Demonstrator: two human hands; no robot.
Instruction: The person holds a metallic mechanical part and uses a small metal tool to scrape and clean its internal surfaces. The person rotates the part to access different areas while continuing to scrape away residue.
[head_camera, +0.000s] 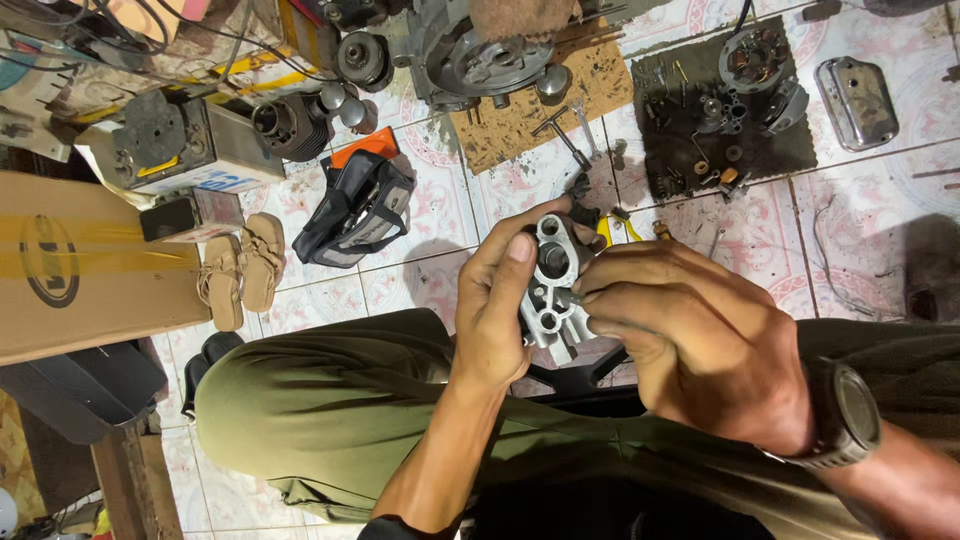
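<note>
Grey cast-metal housing (552, 290) held up over the lap between both hands, above olive-green trousers (340, 400).

Left hand (500, 305) wraps the housing from its left side, thumb laid up along the edge near the large round bore, fingers hidden behind; grip closed on the part. Right hand (690, 340), wristwatch (845, 415) on the wrist, comes in from the right, fingertips pinched together at the housing's mid-right edge on something too small to make out; touching the part. Long axis of the housing runs roughly top to bottom, big bore uppermost, smaller holes below. Surface dull silver, oily-looking. Left hand carries the weight; right sits just beside. Tiled floor (450, 200) beyond holds engine parts, a dark mat (690, 170) of small pieces, sandals (240, 268), a cardboard box (80, 260).
</note>
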